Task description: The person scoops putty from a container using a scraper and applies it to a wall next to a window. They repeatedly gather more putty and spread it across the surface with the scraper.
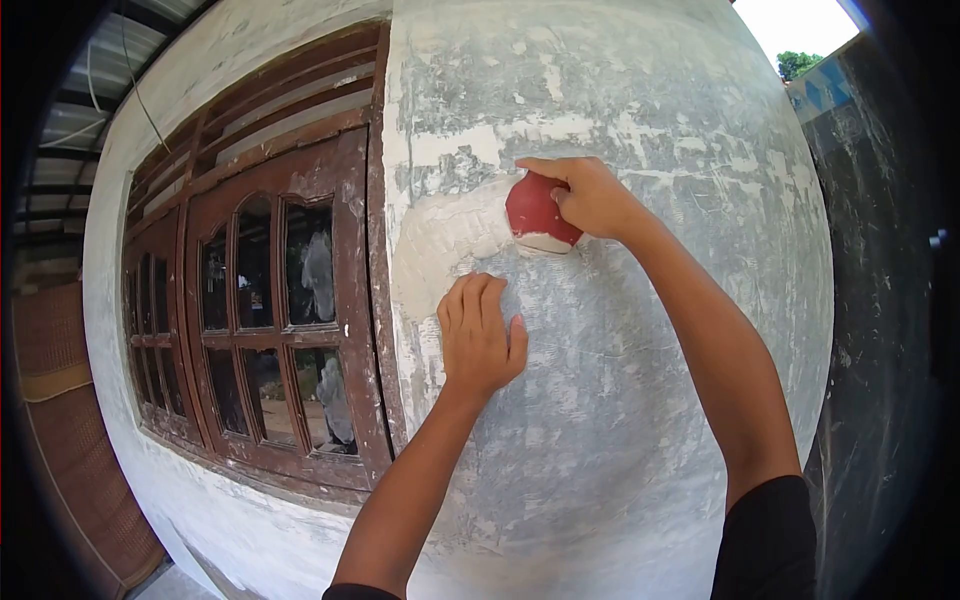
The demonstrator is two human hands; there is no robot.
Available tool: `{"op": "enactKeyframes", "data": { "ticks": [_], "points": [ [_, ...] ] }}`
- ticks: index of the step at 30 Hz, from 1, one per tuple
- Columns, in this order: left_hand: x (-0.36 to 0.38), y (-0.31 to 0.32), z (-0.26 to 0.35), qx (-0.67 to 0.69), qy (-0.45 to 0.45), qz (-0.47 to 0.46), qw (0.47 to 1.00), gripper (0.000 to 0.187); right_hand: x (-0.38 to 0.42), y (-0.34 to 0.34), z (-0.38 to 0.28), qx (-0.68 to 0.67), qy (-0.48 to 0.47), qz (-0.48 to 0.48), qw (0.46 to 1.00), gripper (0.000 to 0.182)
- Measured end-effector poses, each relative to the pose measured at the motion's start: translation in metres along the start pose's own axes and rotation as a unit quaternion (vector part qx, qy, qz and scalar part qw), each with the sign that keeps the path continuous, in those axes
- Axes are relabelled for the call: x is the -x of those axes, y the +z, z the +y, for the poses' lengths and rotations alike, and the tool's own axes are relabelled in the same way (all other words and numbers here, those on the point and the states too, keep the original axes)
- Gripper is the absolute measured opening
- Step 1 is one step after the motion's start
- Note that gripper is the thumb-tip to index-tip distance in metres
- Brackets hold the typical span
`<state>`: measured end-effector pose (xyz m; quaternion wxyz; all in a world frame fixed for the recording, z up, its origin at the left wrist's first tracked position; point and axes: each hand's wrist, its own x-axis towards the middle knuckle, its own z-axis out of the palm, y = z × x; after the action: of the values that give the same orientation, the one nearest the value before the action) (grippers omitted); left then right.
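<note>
A red scraper lies against the grey wall, with pale filler along its lower edge. My right hand grips it from the right, thumb on its face and index finger stretched along its top. To its left, a patch of pale wet filler covers the wall up to near the window frame. Below that patch my left hand rests on the wall, holding nothing, thumb apart from the fingers.
A brown wooden window with glass panes fills the wall's left part. A dark wall stands at the far right. A woven brown panel is at the lower left, under a metal roof.
</note>
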<state>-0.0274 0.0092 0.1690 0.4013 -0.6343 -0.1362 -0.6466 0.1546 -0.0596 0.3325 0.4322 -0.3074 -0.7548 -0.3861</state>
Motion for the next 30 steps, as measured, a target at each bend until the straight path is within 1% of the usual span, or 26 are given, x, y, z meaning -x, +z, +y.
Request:
{"op": "enactKeyframes", "data": {
  "ticks": [1, 2, 3, 4, 5, 7, 8, 9, 11, 12, 13, 15, 16, 17, 19, 20, 22, 23, 25, 26, 27, 29, 30],
  "points": [
    [-0.001, 0.000, 0.000, -0.005, -0.004, 0.000, 1.000, 0.046, -0.002, -0.006, 0.003, -0.001, 0.001, 0.002, 1.000, 0.054],
    [-0.001, 0.000, 0.001, -0.006, -0.001, 0.000, 1.000, 0.046, -0.005, -0.015, 0.005, -0.045, 0.071, 0.068, 0.994, 0.057],
    [-0.001, 0.000, 0.001, -0.009, -0.002, -0.005, 1.000, 0.045, -0.007, -0.021, 0.006, -0.088, 0.139, 0.133, 0.977, 0.060],
    [-0.001, 0.000, 0.001, -0.013, -0.003, -0.010, 1.000, 0.045, -0.007, -0.023, 0.003, -0.120, 0.151, 0.152, 0.969, 0.063],
    [0.000, -0.001, 0.001, -0.013, -0.002, -0.010, 1.000, 0.045, -0.003, -0.016, -0.003, -0.121, 0.151, 0.153, 0.969, 0.063],
    [-0.001, -0.002, 0.002, -0.014, -0.003, -0.023, 1.000, 0.043, 0.001, 0.004, -0.014, -0.085, 0.011, 0.099, 0.991, 0.061],
    [-0.002, -0.002, 0.003, -0.014, -0.002, -0.022, 1.000, 0.043, -0.002, 0.008, -0.014, -0.015, 0.008, 0.033, 0.999, 0.059],
    [-0.001, -0.002, 0.003, -0.016, 0.006, -0.025, 1.000, 0.043, -0.003, 0.004, -0.010, -0.017, 0.012, 0.035, 0.999, 0.059],
    [-0.002, -0.003, 0.003, -0.019, 0.015, -0.025, 0.999, 0.044, -0.014, -0.011, -0.002, -0.034, 0.139, 0.117, 0.983, 0.059],
    [-0.002, -0.003, 0.003, -0.011, 0.027, -0.033, 0.999, 0.046, -0.015, -0.018, 0.003, -0.035, 0.135, 0.175, 0.975, 0.058],
    [-0.002, -0.003, 0.003, -0.003, 0.039, -0.042, 0.998, 0.047, -0.015, -0.018, -0.002, -0.036, 0.134, 0.176, 0.975, 0.058],
    [0.000, -0.003, 0.001, -0.004, 0.051, -0.050, 0.997, 0.048, -0.007, -0.013, -0.016, -0.072, 0.087, 0.135, 0.984, 0.058],
    [0.000, -0.002, 0.002, -0.008, 0.062, -0.052, 0.997, 0.049, -0.002, -0.002, -0.020, -0.110, 0.067, 0.089, 0.988, 0.058],
    [0.000, -0.001, 0.002, -0.007, 0.061, -0.051, 0.997, 0.049, -0.001, 0.009, -0.017, -0.085, 0.031, 0.050, 0.995, 0.059],
    [0.000, -0.002, 0.002, -0.009, 0.066, -0.043, 0.997, 0.048, -0.007, 0.009, -0.005, -0.050, 0.073, 0.061, 0.994, 0.058],
    [-0.001, -0.001, 0.001, -0.010, 0.069, -0.043, 0.997, 0.048, -0.010, 0.000, -0.001, -0.050, 0.073, 0.063, 0.994, 0.058],
    [0.000, -0.001, 0.001, -0.015, 0.069, -0.041, 0.997, 0.048, -0.016, -0.017, 0.000, -0.033, 0.164, 0.189, 0.968, 0.057],
    [0.001, -0.002, 0.000, -0.015, 0.069, -0.043, 0.997, 0.048, -0.014, -0.015, -0.005, -0.034, 0.165, 0.188, 0.968, 0.057],
    [0.000, -0.001, 0.001, -0.018, 0.069, -0.041, 0.997, 0.049, -0.008, -0.005, -0.021, -0.099, 0.075, 0.148, 0.981, 0.056],
    [0.000, -0.001, 0.001, -0.017, 0.067, -0.041, 0.997, 0.049, -0.006, 0.005, -0.027, -0.113, 0.051, 0.106, 0.987, 0.056],
    [0.000, -0.001, 0.001, -0.024, 0.071, -0.041, 0.996, 0.049, -0.007, 0.010, -0.021, -0.113, 0.051, 0.104, 0.987, 0.056],
    [0.000, -0.001, 0.001, -0.030, 0.082, -0.044, 0.995, 0.049, -0.016, 0.011, -0.007, -0.033, 0.087, 0.124, 0.988, 0.055],
    [0.000, 0.000, 0.000, -0.031, 0.082, -0.041, 0.995, 0.049, -0.020, 0.001, 0.000, -0.038, 0.126, 0.187, 0.974, 0.054]
  ]
}}
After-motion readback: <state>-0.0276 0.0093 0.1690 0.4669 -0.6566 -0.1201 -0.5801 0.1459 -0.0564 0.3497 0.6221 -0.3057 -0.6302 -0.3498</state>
